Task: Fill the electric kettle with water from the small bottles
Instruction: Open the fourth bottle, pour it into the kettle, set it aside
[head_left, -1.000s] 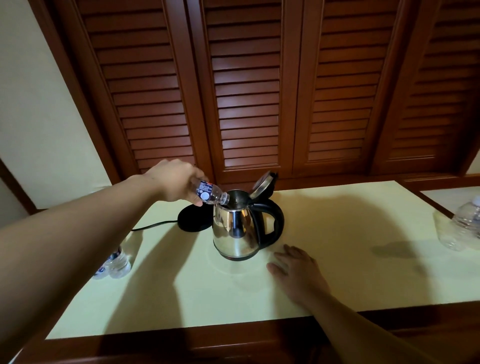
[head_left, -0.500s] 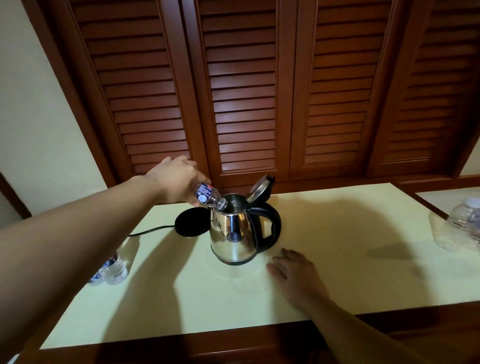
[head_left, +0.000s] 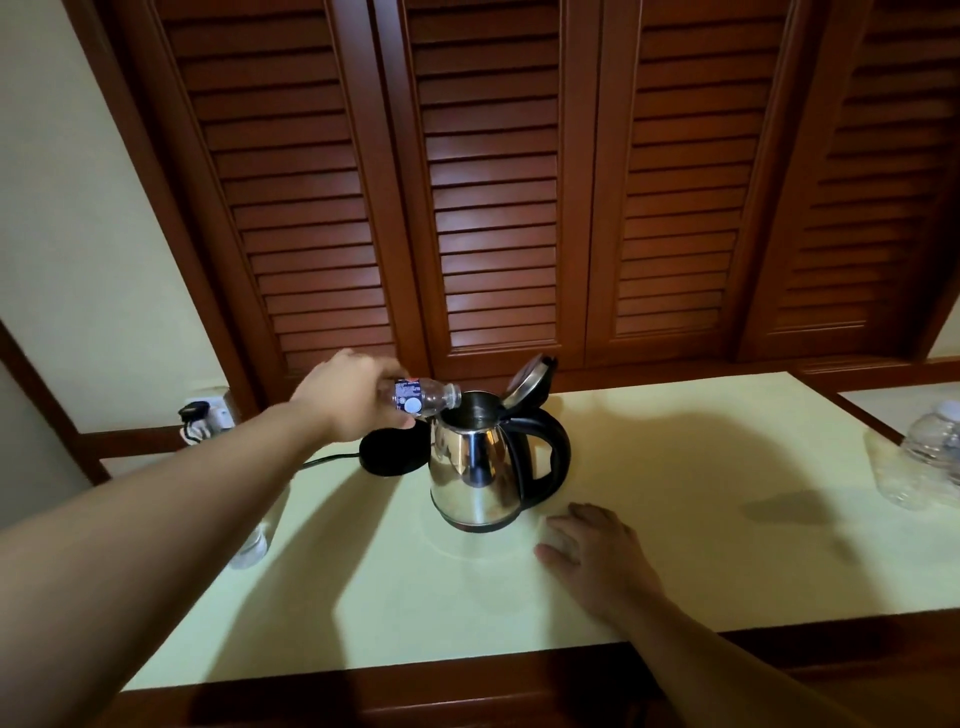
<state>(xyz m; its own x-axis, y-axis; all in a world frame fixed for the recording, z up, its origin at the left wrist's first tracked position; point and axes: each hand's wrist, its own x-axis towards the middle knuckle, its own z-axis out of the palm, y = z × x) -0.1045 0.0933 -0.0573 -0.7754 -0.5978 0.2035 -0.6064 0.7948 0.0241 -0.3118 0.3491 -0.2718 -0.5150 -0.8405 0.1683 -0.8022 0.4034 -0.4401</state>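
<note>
A shiny steel electric kettle (head_left: 475, 467) with a black handle stands mid-counter, its lid (head_left: 530, 379) flipped up. My left hand (head_left: 350, 397) is shut on a small clear bottle (head_left: 423, 397), held nearly level with its mouth at the kettle's left rim. My right hand (head_left: 597, 558) lies flat on the counter, fingers apart, just in front and right of the kettle. Another small bottle (head_left: 252, 543) stands at the counter's left edge, mostly hidden behind my left forearm.
The kettle's black base (head_left: 392, 452) with its cord sits left of the kettle, off to a wall socket (head_left: 205, 415). A larger clear bottle (head_left: 924, 452) lies at the far right. Dark louvred wooden doors (head_left: 493, 208) close off the back of the pale counter (head_left: 675, 519).
The bottle in my left hand has levelled out from a downward tilt, its mouth staying at the kettle's rim. My right hand has stayed flat on the counter.
</note>
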